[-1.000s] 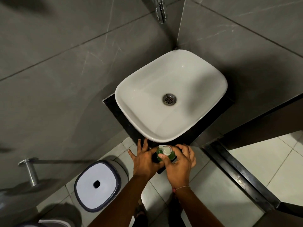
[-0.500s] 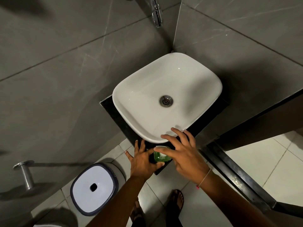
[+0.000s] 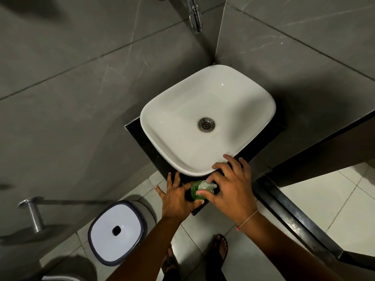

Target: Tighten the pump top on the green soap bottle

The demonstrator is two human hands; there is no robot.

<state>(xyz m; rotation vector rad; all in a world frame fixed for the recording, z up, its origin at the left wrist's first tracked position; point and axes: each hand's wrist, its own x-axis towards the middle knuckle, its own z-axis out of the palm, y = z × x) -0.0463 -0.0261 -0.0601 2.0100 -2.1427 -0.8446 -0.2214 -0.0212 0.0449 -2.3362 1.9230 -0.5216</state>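
The green soap bottle (image 3: 196,193) stands on the near corner of the black counter (image 3: 148,146), just in front of the white basin. Its clear pump top (image 3: 207,185) points right. My left hand (image 3: 177,196) wraps the bottle's left side, thumb pressed under it and fingers spread. My right hand (image 3: 231,186) comes from the right; its thumb and index finger pinch the pump top while the other fingers fan out over the basin's rim.
A white square basin (image 3: 172,118) with a metal drain fills the counter, under a chrome tap (image 3: 195,17). On the tiled floor to the left sits a white-lidded bin (image 3: 117,232). A chrome wall holder (image 3: 32,211) juts out far left. My sandalled feet are below.
My right hand swung from the near side of the bottle round to its right, and the pump spout now points right. My left hand stayed on the bottle.
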